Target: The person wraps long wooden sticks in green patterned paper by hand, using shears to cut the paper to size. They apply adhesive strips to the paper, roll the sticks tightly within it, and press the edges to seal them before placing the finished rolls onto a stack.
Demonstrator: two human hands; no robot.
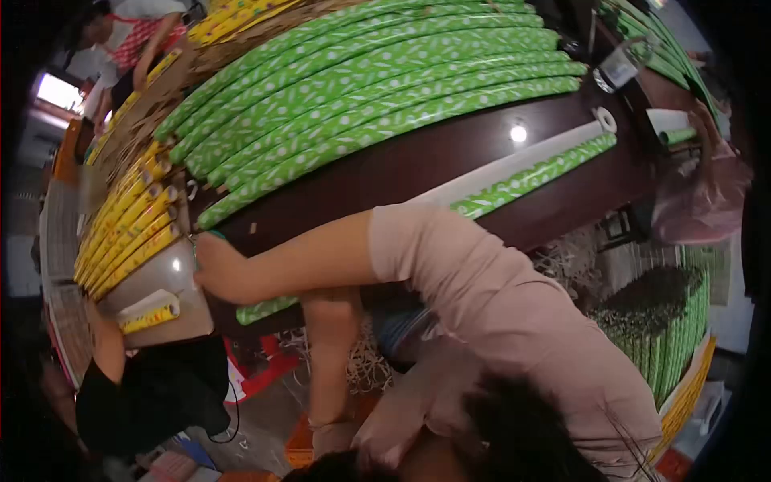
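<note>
Hand (215, 269) grasps roll (514, 186), lying crosswise.

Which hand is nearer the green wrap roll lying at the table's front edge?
Left: the left hand sits at the table edge beside the near end of the green roll; contact unclear. The right hand is out of view.

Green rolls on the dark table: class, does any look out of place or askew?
Yes. One green roll lies apart from the stacked green rolls, slanting across the dark table, partly unrolled so its white underside shows.
</note>
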